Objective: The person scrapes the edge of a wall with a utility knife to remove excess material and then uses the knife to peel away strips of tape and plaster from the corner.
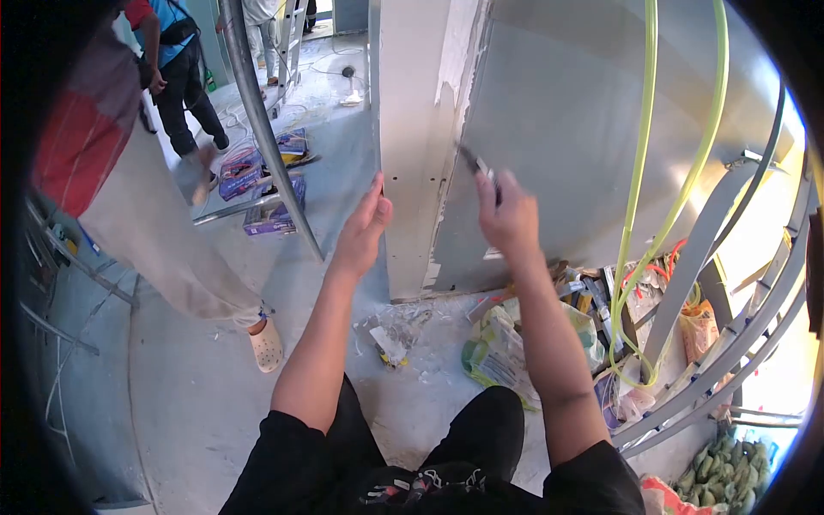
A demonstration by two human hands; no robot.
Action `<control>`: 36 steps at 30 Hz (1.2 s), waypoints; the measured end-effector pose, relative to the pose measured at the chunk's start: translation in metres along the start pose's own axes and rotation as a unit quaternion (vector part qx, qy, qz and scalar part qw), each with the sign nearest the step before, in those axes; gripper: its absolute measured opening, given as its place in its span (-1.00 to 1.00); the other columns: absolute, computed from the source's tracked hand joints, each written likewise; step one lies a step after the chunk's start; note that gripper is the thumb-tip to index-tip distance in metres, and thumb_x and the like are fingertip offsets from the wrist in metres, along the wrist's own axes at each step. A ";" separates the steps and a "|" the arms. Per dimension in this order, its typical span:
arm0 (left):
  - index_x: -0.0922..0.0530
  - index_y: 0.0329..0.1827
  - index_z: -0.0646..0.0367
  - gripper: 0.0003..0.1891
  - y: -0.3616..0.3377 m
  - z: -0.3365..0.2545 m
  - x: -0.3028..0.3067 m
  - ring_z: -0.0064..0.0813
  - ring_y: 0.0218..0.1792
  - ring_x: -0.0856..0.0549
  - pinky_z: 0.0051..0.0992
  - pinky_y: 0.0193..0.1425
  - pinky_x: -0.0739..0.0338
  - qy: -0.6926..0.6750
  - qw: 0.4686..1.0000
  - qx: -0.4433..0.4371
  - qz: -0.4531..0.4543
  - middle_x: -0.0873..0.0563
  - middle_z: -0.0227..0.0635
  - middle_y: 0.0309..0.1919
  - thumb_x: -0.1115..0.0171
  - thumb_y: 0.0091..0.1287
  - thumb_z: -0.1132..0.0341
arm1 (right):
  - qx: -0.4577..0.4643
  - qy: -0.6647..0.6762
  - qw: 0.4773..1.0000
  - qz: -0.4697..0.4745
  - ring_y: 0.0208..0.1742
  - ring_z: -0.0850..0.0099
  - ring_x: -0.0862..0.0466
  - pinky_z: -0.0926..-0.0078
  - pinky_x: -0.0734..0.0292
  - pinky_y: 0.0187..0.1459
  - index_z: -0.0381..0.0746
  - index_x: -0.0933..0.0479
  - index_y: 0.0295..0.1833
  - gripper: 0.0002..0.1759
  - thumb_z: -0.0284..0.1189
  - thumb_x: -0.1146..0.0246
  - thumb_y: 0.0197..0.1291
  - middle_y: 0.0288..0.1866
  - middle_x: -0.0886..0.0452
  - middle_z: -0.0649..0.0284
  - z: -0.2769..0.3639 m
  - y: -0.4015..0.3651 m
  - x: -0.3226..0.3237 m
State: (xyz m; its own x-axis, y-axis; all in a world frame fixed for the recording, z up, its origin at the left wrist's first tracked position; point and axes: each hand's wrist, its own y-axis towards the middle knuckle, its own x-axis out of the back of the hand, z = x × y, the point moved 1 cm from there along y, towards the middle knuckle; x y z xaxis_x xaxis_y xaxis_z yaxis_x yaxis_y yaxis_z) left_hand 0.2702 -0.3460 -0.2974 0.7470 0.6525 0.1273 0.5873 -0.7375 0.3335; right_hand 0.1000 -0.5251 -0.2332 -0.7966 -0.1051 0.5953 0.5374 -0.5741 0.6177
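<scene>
A narrow white wall end (414,197) stands upright in the middle, with rough white filler along its right edge. My right hand (508,213) is closed round a small scraper-like tool (472,160), its dark blade pointing up and left at the filler edge beside the grey panel (558,129). My left hand (365,230) is at the left edge of the wall end, fingers stretched upward and nearly together, with nothing visible in it.
A person in light trousers (172,232) stands close at the left, beside a metal pole (266,129). Purple boxes (275,215) lie behind. Scraps (393,335), a plastic bag (498,348), hanging yellow-green hoses (639,129) and curved metal strips (730,360) are nearby.
</scene>
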 end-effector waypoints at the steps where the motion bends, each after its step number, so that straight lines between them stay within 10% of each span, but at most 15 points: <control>1: -0.06 0.70 0.35 -0.06 -0.002 0.001 0.000 -0.26 0.72 -0.09 -0.35 0.73 0.03 -0.007 1.000 0.001 -0.002 -0.13 0.00 0.70 0.08 0.60 -0.32 | -0.006 -0.013 1.000 0.007 -0.33 -0.17 -0.68 -0.09 -0.55 -0.26 -0.23 -0.53 -0.21 -0.53 -0.02 -0.10 0.53 -0.45 -0.67 -0.03 0.008 0.016 0.012; 36: 0.03 0.73 0.25 0.00 0.000 0.003 -0.001 -0.17 0.72 -0.05 -0.18 0.71 -0.07 -0.037 0.999 -0.002 0.016 -0.07 0.01 0.72 -0.21 0.51 -0.23 | 0.113 -0.086 0.990 0.012 -0.39 -0.06 -0.71 -0.02 -0.60 -0.32 -0.18 -0.58 -0.24 -0.56 -0.01 -0.18 0.48 -0.48 -0.69 0.04 0.019 0.065 0.014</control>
State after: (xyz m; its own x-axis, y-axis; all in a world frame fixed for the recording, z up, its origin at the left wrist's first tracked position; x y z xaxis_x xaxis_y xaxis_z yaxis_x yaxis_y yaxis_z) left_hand 0.2705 -0.3473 -0.3006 0.7870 0.6132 0.0685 0.5610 -0.7573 0.3343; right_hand 0.1292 -0.5487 -0.1750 -0.7342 0.0351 0.6780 0.6192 -0.3750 0.6899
